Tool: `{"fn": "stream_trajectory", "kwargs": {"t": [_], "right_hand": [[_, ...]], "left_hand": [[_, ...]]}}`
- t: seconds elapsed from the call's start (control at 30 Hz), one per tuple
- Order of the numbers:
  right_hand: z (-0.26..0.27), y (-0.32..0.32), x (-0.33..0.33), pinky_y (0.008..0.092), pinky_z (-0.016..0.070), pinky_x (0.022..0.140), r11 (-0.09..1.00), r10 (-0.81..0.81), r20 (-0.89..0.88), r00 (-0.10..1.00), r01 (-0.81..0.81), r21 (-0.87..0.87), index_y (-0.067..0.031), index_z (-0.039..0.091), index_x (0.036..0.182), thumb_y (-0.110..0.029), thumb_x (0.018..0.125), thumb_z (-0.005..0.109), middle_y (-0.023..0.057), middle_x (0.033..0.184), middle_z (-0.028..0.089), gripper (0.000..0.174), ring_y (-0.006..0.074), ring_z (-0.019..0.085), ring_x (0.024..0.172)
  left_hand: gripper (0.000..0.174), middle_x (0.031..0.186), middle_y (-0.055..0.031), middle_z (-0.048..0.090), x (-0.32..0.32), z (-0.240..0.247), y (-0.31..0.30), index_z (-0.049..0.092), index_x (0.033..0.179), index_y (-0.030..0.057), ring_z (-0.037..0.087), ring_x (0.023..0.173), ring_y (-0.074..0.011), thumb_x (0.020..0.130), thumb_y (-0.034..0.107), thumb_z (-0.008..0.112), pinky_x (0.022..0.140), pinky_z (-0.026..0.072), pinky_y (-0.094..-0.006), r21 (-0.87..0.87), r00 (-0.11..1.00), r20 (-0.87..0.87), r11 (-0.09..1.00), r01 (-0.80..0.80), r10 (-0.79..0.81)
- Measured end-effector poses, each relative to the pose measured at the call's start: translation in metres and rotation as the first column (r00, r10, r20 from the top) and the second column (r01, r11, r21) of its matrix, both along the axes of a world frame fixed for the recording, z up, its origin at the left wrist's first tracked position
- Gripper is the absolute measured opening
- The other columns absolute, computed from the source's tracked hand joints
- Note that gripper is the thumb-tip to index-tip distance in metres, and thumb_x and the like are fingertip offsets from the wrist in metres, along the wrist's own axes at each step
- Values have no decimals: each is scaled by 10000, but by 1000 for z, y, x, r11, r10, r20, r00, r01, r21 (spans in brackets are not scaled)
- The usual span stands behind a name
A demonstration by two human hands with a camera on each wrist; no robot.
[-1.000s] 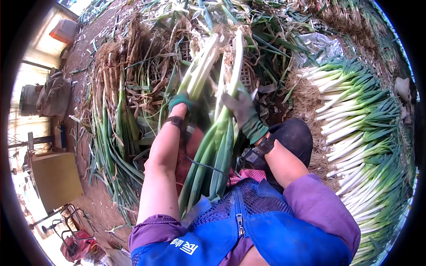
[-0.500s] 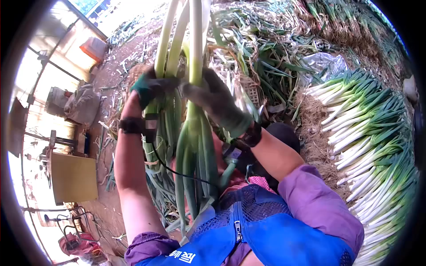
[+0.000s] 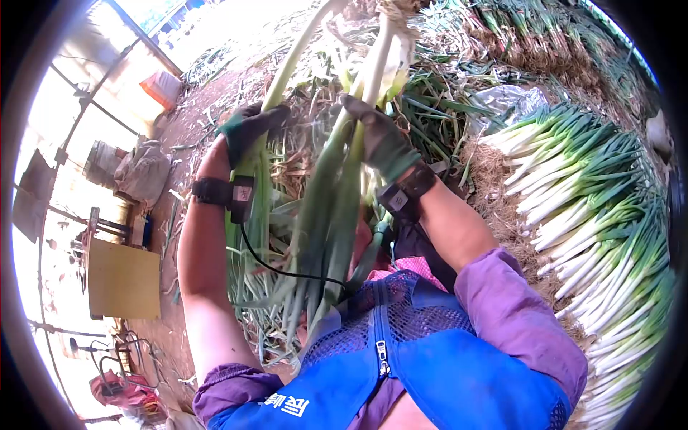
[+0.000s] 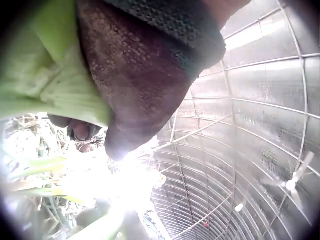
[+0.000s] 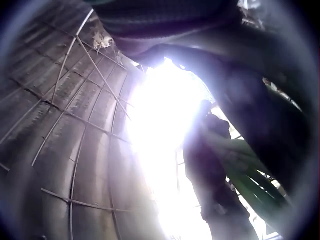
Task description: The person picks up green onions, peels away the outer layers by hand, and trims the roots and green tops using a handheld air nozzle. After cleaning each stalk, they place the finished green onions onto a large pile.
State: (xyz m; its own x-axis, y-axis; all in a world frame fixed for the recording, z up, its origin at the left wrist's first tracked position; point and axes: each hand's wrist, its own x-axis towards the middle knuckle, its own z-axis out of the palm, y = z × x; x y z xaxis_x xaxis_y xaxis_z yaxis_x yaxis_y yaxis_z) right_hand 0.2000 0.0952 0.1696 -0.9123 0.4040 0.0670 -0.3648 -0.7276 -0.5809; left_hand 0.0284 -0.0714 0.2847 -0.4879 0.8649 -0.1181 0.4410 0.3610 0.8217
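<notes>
My left hand (image 3: pixel 251 129), in a dark-palmed green glove, grips a long green onion (image 3: pixel 292 66) below its pale shaft. In the left wrist view the gloved fingers curl round its light green stem (image 4: pixel 65 87). To the right, my right hand (image 3: pixel 383 140), gloved alike, holds other green onions (image 3: pixel 374 68) around the point where white shaft turns to leaf. Their roots point away from me and their leaves (image 3: pixel 326 215) hang toward my lap. A gap separates the two hands. The right wrist view is backlit, with the glove (image 5: pixel 165 25) dark and green leaves (image 5: pixel 250 175) below.
A long row of cleaned green onions (image 3: pixel 573 193) lies along my right, white ends toward me. Untrimmed onions (image 3: pixel 494 36) line the far right, near crumpled silver film (image 3: pixel 509 104). Stripped leaves (image 3: pixel 433 118) litter the ground ahead. A yellowish board (image 3: pixel 123 279) stands at left.
Both hands came up from lower over the pile, side by side half a second ago. They have since moved apart, parting one onion to the left from the others on the right.
</notes>
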Motion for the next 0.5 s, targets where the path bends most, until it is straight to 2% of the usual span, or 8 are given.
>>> {"fn": "stream_trajectory", "kwargs": {"t": [0.07,0.13,0.2,0.27,0.33,0.4,0.43,0.5], "right_hand": [[2,-1,-3,268,561,649,939,-114,13,993,104,328,-63,579,984,-162,947,595,59,821,622,107,136,630,732],[5,-6,-5,262,581,666,784,-240,-58,969,229,577,-44,590,1063,-94,938,596,88,857,651,135,146,649,746],[7,-12,-8,262,597,690,624,-327,-165,931,344,702,-23,593,1157,-67,926,606,117,893,673,236,160,664,765],[5,-12,-11,259,598,693,534,-372,-216,903,398,746,-11,597,1187,-85,918,628,128,912,675,281,169,665,770],[0,-9,-13,280,571,712,712,-317,-77,945,291,639,-14,622,1155,-135,904,638,117,924,664,279,186,640,787],[12,-12,-11,325,524,758,960,-82,150,985,37,278,-28,670,1092,-196,881,632,95,937,648,271,213,598,821],[14,-17,-9,318,497,798,968,-94,157,983,53,244,-19,670,1077,-202,871,647,84,916,649,277,202,595,848],[24,-27,-2,313,490,792,942,-130,160,979,72,329,-6,667,1071,-194,867,650,82,925,653,278,200,594,851]], "left_hand": [[288,754,12,611,5,-11,-2,659,980,77,548,665,-87,880,342,711,623,436,-248,52,989,136,998,46,-52],[391,916,-5,678,33,-9,-6,653,1187,55,597,807,-89,862,256,738,749,477,-253,33,980,176,995,89,-94],[433,994,-13,687,41,-19,-4,639,1226,51,617,871,-96,842,212,757,789,489,-277,-108,983,166,990,91,-73],[408,985,-20,690,37,-23,-7,665,1168,42,631,883,-105,804,177,793,799,497,-274,-110,985,148,989,99,-82],[384,964,-22,693,33,-26,-14,679,1140,43,631,866,-103,796,166,799,789,499,-267,-68,972,193,986,150,-134],[396,951,-22,693,30,-24,-17,683,1124,45,624,852,-99,769,154,819,778,502,-262,-104,982,143,985,136,-121],[405,951,-21,693,29,-21,-19,680,1131,46,622,850,-98,766,153,820,777,502,-262,-137,991,82,983,121,-110],[426,937,-11,691,33,-9,-23,676,1140,53,618,838,-92,757,164,827,776,502,-260,-211,995,-65,975,65,-81]]}}
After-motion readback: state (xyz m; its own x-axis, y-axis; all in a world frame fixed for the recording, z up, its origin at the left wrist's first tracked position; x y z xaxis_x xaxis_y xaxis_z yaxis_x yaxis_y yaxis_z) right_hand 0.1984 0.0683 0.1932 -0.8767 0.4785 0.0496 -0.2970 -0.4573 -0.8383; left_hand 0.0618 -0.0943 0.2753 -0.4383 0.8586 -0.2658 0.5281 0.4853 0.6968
